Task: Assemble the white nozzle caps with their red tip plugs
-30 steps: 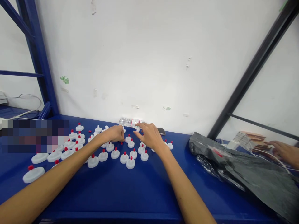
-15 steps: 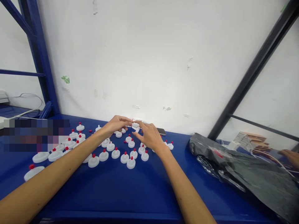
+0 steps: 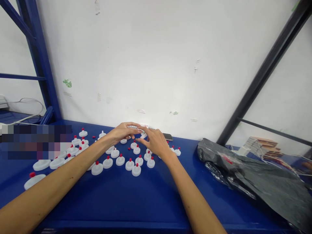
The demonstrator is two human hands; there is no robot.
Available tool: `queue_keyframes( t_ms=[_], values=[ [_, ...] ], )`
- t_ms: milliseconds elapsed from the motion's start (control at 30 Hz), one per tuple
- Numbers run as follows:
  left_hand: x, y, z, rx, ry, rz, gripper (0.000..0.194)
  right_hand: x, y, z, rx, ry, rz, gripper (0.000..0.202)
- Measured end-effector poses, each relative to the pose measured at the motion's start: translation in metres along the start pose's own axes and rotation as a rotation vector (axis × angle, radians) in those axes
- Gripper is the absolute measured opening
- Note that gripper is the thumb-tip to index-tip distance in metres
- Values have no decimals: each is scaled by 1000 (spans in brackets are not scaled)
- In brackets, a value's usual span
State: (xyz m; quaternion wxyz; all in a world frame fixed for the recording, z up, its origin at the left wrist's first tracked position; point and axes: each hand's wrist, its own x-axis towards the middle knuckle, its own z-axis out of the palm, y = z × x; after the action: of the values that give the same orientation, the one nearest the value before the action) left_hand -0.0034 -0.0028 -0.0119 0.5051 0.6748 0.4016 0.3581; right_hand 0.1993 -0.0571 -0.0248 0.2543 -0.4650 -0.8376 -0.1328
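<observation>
My left hand (image 3: 124,131) reaches over the far part of the blue table, with thumb and forefinger close together. Whatever sits between them is too small to make out. Fingertips of my right hand (image 3: 157,141) meet those of my left, while its thumb stands well apart from its forefinger. Around the hands are several round white plastic lids with red-tipped spouts, such as one lid (image 3: 136,170) in front. Behind my fingertips lies a white item with printing (image 3: 145,126), partly hidden. A loose red cap (image 3: 129,149) rests near my left hand.
More red-tipped lids (image 3: 42,164) spread leftward across the blue table (image 3: 156,201). A dark phone (image 3: 168,136) lies by the wall. At right are a grey plastic bag (image 3: 253,175), a dark post (image 3: 258,78) and stacked brown pieces (image 3: 264,148) with cables.
My left hand's fingers have shifted slightly to the right, against my right fingertips. The white piece between the hands shows less. At the far right, another person's hand has moved back and blurred.
</observation>
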Motion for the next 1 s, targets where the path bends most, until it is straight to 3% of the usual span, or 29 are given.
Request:
queue_keyframes(
  t_ms=[200, 367, 667, 1000],
  values=[
    [0, 0, 3, -7, -19, 11, 61, 2, -2, -3, -2, -26, 14, 44],
    [-1, 1, 5, -10, -46, 28, 51, 1, 1, -3, -54, -49, 42, 40],
    [-4, 6, 11, 33, 20, 31, 36, 2, 1, -4, -117, -78, 32, 37],
    [-5, 6, 13, 177, 96, 96, 33, 1, -4, -3, -82, -46, 29, 58]
  ],
)
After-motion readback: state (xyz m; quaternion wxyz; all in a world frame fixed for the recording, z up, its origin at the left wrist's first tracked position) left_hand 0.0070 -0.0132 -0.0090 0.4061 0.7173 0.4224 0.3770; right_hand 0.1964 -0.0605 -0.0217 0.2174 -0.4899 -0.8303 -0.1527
